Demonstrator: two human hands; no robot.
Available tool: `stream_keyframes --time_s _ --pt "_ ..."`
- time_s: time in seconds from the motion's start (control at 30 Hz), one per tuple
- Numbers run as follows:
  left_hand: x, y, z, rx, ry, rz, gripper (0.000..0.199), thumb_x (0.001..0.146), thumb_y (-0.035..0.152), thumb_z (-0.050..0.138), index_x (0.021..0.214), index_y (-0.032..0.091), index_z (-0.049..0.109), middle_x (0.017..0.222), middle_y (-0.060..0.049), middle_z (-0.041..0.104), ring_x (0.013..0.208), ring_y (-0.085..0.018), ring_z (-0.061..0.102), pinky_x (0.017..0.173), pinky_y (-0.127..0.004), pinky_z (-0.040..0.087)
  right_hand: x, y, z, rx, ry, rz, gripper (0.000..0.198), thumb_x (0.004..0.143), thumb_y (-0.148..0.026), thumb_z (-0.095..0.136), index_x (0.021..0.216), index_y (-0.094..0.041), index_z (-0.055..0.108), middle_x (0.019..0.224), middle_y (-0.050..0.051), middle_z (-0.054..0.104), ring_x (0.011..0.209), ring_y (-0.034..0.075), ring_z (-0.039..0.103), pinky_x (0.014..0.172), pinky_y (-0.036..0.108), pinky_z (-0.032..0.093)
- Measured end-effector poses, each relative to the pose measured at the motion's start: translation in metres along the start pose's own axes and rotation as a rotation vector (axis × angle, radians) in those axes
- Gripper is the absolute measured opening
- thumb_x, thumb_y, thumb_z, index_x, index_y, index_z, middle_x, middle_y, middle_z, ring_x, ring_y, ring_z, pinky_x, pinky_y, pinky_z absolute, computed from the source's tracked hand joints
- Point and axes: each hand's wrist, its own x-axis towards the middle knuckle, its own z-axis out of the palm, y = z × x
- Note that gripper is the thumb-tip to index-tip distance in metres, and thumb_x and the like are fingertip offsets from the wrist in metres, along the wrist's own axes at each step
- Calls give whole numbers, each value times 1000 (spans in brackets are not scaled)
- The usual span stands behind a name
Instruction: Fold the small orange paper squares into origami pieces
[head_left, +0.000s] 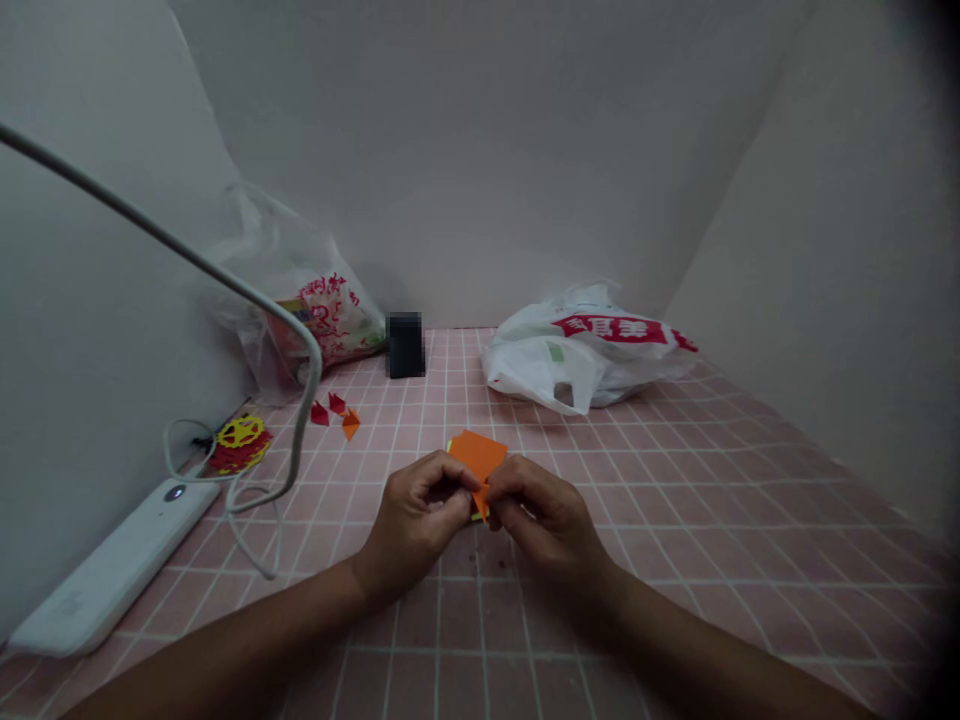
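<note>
Between my two hands is a small folded piece of orange paper (482, 503), with a point hanging downward. My left hand (416, 515) pinches its left side between thumb and fingers. On the other side, my right hand (551, 510) closes on the paper with thumb and forefinger, its fingertips partly hidden. Just behind the hands lies a stack of square paper (478, 452) with an orange sheet on top and yellow edges showing below. Farther left rest several small folded paper pieces (350, 424), red and orange.
Yellow and red cut-out shapes (240, 434) lie at the left beside a white power strip (112, 570). A white cable (300, 440) loops down in front. Plastic bags (585, 345) and a dark box (406, 346) stand by the back wall on the pink checked surface.
</note>
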Motion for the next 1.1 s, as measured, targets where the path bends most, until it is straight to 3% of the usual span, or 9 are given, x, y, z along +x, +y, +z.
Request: stream_keyframes --time_s 0.13,0.4,0.57,0.97,1.1 --pt "0 4 -2 -66 -68 -17 9 82 20 56 80 16 63 74 -2 62 67 -14 59 62 -26 49 0 0 -1 -27 -7 -42 21 88 -6 51 79 -23 59 74 1 62 73 17 58 67 32 46" --pt "4 6 -1 -198 -113 -194 19 86 34 60 83 15 61 70 0 59 63 -13 56 61 -26 48 3 -3 -2 -93 -6 -164 24 89 -1 49 83 -23 58 77 2 63 75 17 59 68 31 49" --pt "4 7 -1 -121 -120 -158 23 87 32 58 73 14 61 65 1 57 62 -13 54 62 -25 44 2 -3 -2 -157 8 -191 23 91 -3 48 87 -23 59 81 3 63 77 18 60 68 31 50" --pt "6 1 -2 28 -108 -76 17 86 29 58 75 16 62 67 -1 60 62 -13 57 61 -25 47 1 2 0 -165 31 -196 23 90 -3 48 84 -24 56 78 2 61 76 18 57 70 32 48" --pt "5 -2 -2 191 -49 30 12 84 21 59 74 16 62 70 -1 60 62 -13 56 57 -23 44 -1 4 0 -74 17 -58 15 93 -10 48 88 -23 55 79 1 58 73 17 57 67 31 47"
